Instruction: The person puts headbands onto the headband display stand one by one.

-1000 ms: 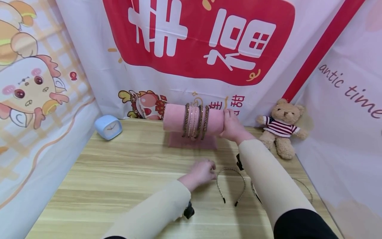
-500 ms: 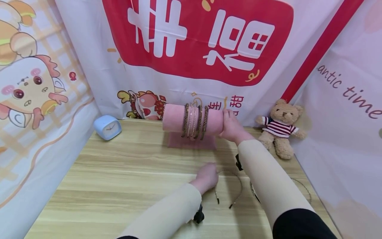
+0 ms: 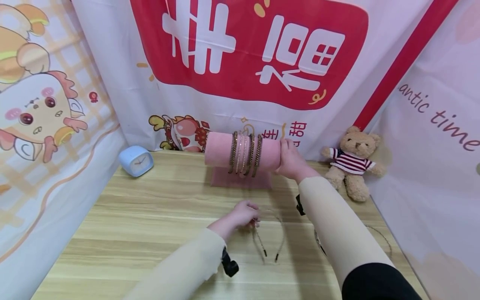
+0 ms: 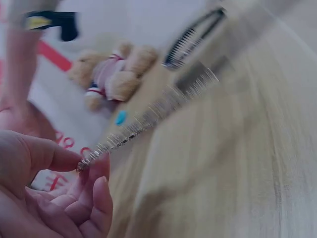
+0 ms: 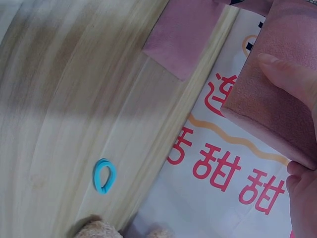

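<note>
My left hand [image 3: 243, 213] pinches a thin, glittery headband [image 4: 163, 106] between thumb and fingers. In the head view the headband hangs just over the tabletop, its two dark tips toward me. My right hand [image 3: 293, 160] grips the right end of a pink velvet bracelet stand [image 3: 270, 153], thumb on the front of the roll as the right wrist view shows. Several bracelets [image 3: 233, 154], dark beaded and pale pink ones, circle the middle of that roll. The stand's flat base [image 3: 240, 181] is on the table.
Partly under my right forearm lies another headband [image 3: 388, 246]. A teal hair tie [image 5: 112, 174] rests on the wooden table [image 3: 168, 233]. A teddy bear [image 3: 354, 162] sits at the back right, a blue clock [image 3: 136, 161] at the back left. Printed cloth walls enclose the table.
My left hand has reached right, taken hold of the headband and drawn it back to the left. My right hand stays on the stand.
</note>
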### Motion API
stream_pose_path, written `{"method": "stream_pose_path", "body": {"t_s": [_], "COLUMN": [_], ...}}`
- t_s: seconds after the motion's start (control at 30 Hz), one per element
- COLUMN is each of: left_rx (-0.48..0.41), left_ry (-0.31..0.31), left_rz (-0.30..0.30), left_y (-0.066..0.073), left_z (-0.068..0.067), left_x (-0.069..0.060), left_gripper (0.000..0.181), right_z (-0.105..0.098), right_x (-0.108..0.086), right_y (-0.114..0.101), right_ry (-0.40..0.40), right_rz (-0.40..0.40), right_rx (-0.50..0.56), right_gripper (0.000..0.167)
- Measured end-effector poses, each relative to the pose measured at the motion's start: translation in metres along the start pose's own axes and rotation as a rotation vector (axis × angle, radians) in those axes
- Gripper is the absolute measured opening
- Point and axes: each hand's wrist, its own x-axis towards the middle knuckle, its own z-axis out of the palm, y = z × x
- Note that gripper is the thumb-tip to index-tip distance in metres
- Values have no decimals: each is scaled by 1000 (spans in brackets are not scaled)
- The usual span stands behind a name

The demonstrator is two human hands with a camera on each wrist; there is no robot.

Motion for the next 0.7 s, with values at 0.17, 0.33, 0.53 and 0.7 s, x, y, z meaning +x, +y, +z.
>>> {"method": "stream_pose_path", "body": {"t_s": [0.17,0.33,0.53,0.7], "left_rx": [-152,-241,-243,-172], "left_ry": [-64,-107,-91,-40], "left_rz": [-77,-84,-54,22], "left_y": [6,17,31,37], "left_z": [-29,-50,-65,-75], "left_x": [-17,-32,-46,-52], "left_gripper": [49,52,36,30], "right_z": [0,-1,-2,-3], "right_x": [0,-1,-2,-3], "right_y": [0,0,0,-2], "right_ry": [4,-3,-11,-16], "right_rz": [-8,-5,0,9], "right_rx": [-4,1,3,1], "right_gripper": [123,123,124,122]}}
